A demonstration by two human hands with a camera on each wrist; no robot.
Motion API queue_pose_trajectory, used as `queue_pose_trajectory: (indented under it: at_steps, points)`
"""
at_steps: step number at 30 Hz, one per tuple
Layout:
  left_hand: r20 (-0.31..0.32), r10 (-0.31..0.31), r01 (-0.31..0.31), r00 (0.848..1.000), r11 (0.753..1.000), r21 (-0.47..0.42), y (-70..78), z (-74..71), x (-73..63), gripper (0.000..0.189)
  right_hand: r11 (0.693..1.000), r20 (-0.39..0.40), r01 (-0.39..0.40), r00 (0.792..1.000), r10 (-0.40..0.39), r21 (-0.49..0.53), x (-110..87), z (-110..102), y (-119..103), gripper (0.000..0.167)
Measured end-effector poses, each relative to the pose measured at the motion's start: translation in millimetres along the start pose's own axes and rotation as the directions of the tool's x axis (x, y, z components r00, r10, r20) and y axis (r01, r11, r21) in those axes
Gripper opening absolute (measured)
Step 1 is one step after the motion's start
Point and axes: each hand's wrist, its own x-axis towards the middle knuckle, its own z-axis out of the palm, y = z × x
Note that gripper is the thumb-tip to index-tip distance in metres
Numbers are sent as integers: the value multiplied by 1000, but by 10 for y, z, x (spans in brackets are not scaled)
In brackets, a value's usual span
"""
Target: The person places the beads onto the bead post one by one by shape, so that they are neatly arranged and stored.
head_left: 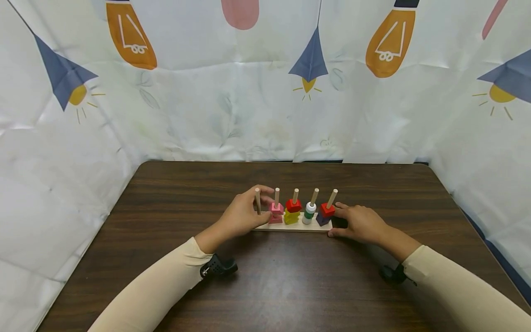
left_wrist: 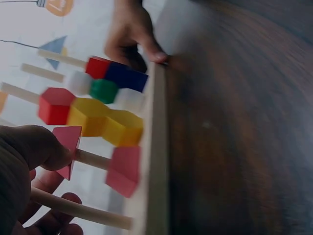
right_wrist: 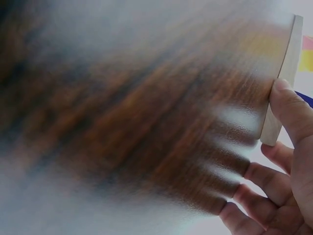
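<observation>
A wooden stacking toy stands on the table, its pale base (head_left: 298, 227) bearing several upright pegs. My left hand (head_left: 240, 211) pinches a pink block (left_wrist: 72, 134) partway up the second peg from the left; a lower pink block (left_wrist: 124, 169) sits at that peg's foot. The leftmost peg (left_wrist: 80, 210) is bare and stands between the thumb and fingers. My right hand (head_left: 360, 223) grips the base's right end, its thumb (right_wrist: 288, 105) along the front edge. Other pegs carry a red block (head_left: 293, 205) over yellow, white and green pieces (head_left: 309, 215), and red over dark blue (head_left: 322, 219).
The dark wood-grain table (head_left: 282, 286) stretches around the toy on all sides. Behind it hangs a white curtain (head_left: 195, 115) printed with lamps and bulbs. A black strap device sits on each wrist, the left one (head_left: 217, 266) close over the table.
</observation>
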Motion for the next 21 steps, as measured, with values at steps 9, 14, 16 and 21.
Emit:
queue_pose_trajectory:
  at_steps: [9, 14, 16, 21]
  points:
    - [18, -60, 58, 998, 994, 95, -133, 102, -7, 47, 1000, 6, 8, 1000, -8, 8, 31, -19, -22, 72]
    - [23, -48, 46, 999, 994, 103, -163, 76, -6, 57, 1000, 3, 2, 1000, -2, -2, 34, -20, -22, 73]
    - [36, -37, 33, 999, 992, 120, -188, 52, -20, 56, 1000, 5, -6, 1000, 6, -12, 29, -15, -20, 74]
    - [84, -13, -5, 996, 975, 220, -246, -55, -104, 62, 999, 26, -41, 999, 41, -21, -24, -1, -5, 86]
